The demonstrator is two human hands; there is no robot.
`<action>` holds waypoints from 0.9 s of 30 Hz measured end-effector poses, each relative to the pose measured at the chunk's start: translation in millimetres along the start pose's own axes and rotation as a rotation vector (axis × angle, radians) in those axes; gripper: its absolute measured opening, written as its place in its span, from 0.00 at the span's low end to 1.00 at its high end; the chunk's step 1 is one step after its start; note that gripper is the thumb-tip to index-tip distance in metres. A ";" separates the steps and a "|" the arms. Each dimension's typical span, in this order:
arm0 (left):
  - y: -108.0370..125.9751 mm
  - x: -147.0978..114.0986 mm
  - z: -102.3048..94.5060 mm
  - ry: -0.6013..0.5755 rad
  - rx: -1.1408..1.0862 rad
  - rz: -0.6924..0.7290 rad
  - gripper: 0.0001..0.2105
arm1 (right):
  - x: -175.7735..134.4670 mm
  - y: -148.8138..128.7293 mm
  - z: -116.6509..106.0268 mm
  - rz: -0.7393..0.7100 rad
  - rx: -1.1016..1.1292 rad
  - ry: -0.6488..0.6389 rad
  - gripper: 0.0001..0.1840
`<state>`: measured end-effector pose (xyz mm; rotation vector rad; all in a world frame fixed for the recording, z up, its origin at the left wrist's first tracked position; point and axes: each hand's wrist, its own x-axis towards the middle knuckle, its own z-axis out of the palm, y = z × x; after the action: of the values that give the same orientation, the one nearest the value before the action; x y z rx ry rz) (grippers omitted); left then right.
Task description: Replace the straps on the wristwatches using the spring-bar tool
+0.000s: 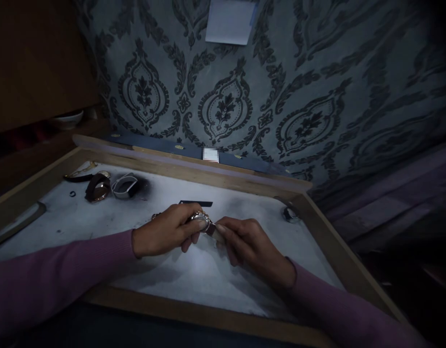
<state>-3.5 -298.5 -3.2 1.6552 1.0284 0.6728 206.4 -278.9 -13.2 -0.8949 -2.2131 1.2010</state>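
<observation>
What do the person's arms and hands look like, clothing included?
Both arms wear long, plain, dusty-purple sleeves, finely ribbed near the left cuff. The left hand and right hand are ungloved. Dim light hides finer detail.

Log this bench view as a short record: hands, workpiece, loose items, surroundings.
left_hand: left hand grips silver-toned wristwatch
right_hand: right hand, fingers at its brown strap
surface: wood-rimmed worktop
far_left: brown-strapped watch beside grey-banded smartwatch
beyond_hands: flat dark strip
far_right: dark looped item, details unclear
backdrop: damask wallpaper
lighting: dim
</observation>
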 end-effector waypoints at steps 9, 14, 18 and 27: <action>3.7 -2.1 -0.7 0.039 0.164 0.061 0.10 | 2.8 -1.5 2.6 0.010 0.019 0.042 0.21; 6.0 -3.0 -1.2 0.031 0.191 0.057 0.09 | 4.7 -3.3 -2.0 -0.110 -0.185 0.041 0.22; 5.2 -4.5 -1.0 0.011 0.193 0.042 0.09 | 4.5 -1.1 -3.8 -0.174 -0.216 0.015 0.21; 5.4 0.1 -0.3 -0.043 -0.030 -0.086 0.07 | 4.2 2.8 -5.4 -0.200 -0.217 -0.021 0.20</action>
<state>-2.1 -298.8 2.0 1.5842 1.0474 0.5903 208.0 -271.7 -12.4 -0.7227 -2.4178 0.8955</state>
